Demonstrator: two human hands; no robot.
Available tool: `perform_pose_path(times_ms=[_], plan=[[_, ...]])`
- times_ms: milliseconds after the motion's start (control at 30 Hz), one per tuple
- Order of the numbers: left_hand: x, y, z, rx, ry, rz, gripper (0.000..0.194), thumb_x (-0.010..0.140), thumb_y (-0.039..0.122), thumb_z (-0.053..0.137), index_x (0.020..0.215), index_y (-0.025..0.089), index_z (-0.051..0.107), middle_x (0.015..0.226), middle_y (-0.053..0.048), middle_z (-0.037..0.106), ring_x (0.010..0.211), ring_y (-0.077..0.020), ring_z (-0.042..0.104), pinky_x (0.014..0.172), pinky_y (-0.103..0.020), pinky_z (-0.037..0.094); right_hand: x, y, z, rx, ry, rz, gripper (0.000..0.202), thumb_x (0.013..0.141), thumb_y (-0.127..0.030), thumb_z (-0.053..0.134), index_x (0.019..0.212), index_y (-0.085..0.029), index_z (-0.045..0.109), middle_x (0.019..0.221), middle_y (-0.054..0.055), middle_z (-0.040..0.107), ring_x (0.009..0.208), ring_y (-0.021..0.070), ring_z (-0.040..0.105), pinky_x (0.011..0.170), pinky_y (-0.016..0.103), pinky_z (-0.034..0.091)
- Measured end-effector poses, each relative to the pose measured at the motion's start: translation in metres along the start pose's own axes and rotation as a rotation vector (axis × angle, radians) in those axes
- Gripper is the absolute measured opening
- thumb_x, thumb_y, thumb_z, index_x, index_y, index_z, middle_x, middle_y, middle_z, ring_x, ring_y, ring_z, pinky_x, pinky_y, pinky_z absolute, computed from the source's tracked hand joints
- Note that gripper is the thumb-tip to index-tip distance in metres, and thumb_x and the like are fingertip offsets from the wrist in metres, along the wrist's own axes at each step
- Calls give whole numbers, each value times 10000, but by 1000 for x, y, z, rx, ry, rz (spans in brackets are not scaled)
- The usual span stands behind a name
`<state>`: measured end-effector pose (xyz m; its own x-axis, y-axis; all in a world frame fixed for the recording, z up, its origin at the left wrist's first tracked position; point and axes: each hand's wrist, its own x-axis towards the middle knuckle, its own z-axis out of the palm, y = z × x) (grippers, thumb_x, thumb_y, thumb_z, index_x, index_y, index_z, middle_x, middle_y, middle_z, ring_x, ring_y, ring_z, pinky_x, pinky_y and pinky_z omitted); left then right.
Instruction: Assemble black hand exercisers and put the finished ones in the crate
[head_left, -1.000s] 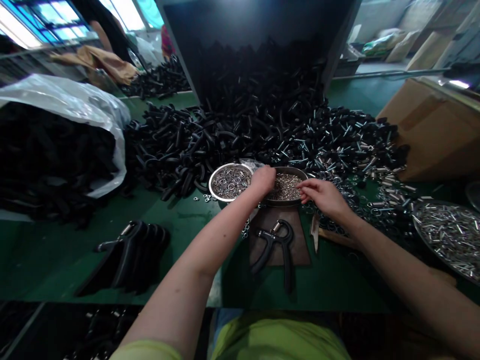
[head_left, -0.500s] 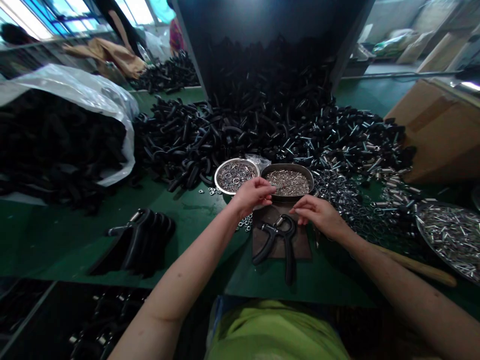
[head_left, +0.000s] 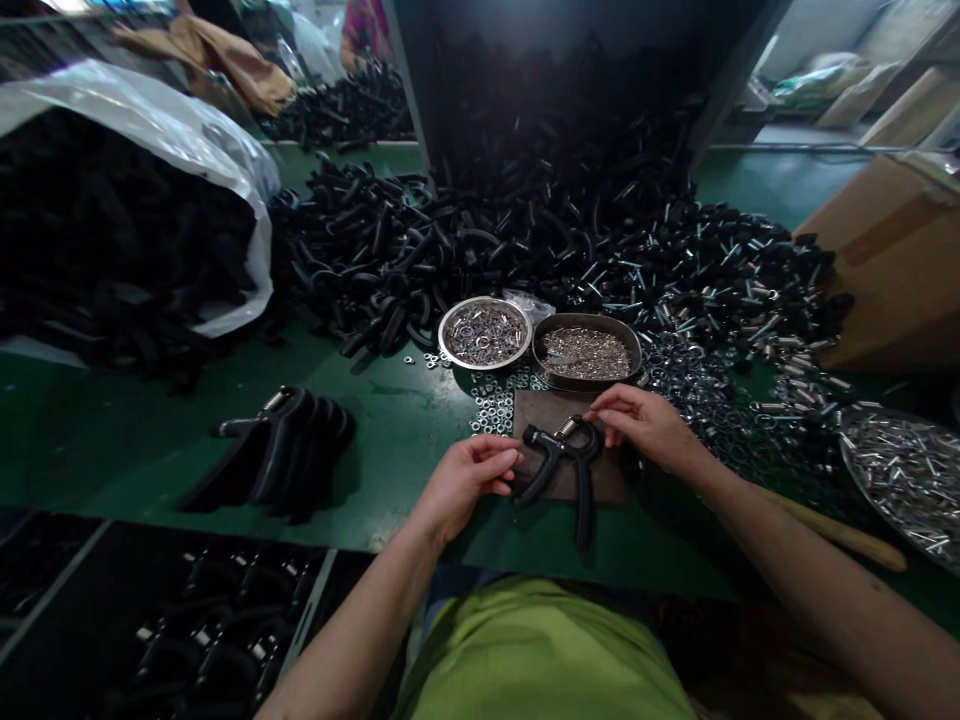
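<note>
A black hand grip strengthener (head_left: 576, 462) with a metal spring lies on a brown square plate (head_left: 536, 408) in front of me. My left hand (head_left: 469, 482) is just left of its left handle, thumb and fingers drawn together; anything between them is too small to make out. Close to the spring end, my right hand (head_left: 641, 422) has its fingertips pinched, and what they hold, if anything, is hidden. Behind the plate stand a round metal bowl (head_left: 442, 335) of small metal parts and an oval tin (head_left: 636, 352) of tiny pins. Loose nuts (head_left: 493, 408) lie left of the plate.
Several assembled grips (head_left: 281, 450) stand in a row at left. Black handles (head_left: 465, 240) are heaped behind, beside a plastic bag (head_left: 259, 220). At right are loose springs and rings (head_left: 682, 385), a wooden handle (head_left: 840, 528), a pin tray (head_left: 847, 460) and a cardboard box (head_left: 892, 260).
My left hand has come back from the oval tin toward me, down to the left side of the hand grip. My right hand stays near the spring end. The view has tilted down slightly.
</note>
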<state>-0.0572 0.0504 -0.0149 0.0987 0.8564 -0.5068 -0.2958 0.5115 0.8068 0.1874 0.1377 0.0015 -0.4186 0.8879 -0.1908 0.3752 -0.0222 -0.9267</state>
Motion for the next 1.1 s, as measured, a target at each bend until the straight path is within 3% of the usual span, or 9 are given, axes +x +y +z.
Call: perform_pose_path(times_ms=[167,333,400,567,800,1100], plan=[[3,0,17,201,-72,143,170,745,268,678,849,145,623,740,-15,648,635,-111,591,594,-231,496,1,-3,1,-68,41,-30,136,827,-275,515,931,-188,515,899,49,691,532,104,577,530,261,465],[16,2,38,817,-29,597,32,786,182,638,768,193,663,828,-13,630,833,-164,570,784,-309,435,9,3,3,-216,17,-74,123,761,-300,612,799,-183,606,734,7,645,588,126,569,553,258,443],[21,0,44,962,9,699,27,752,181,685,751,206,675,885,-17,626,916,-189,545,841,-337,396,13,8,3,-296,36,-130,105,731,-286,645,755,-184,639,742,10,633,658,141,578,605,268,451],[31,-4,49,1015,51,685,48,729,191,717,757,210,682,913,-14,638,944,-198,529,859,-349,372,20,14,4,-324,63,-169,76,713,-261,666,734,-188,660,774,12,639,693,146,588,635,273,455],[34,-7,46,964,37,676,42,736,177,710,757,203,684,910,-13,637,933,-185,524,856,-323,378,22,2,6,-462,28,-202,45,722,-224,656,709,-187,679,748,8,650,698,138,588,647,258,439],[37,-6,46,960,12,676,41,736,181,706,754,211,685,912,-8,640,929,-187,531,858,-326,377,40,-9,7,-533,-122,0,59,674,-216,685,680,-173,644,553,-30,592,519,119,539,504,237,378]])
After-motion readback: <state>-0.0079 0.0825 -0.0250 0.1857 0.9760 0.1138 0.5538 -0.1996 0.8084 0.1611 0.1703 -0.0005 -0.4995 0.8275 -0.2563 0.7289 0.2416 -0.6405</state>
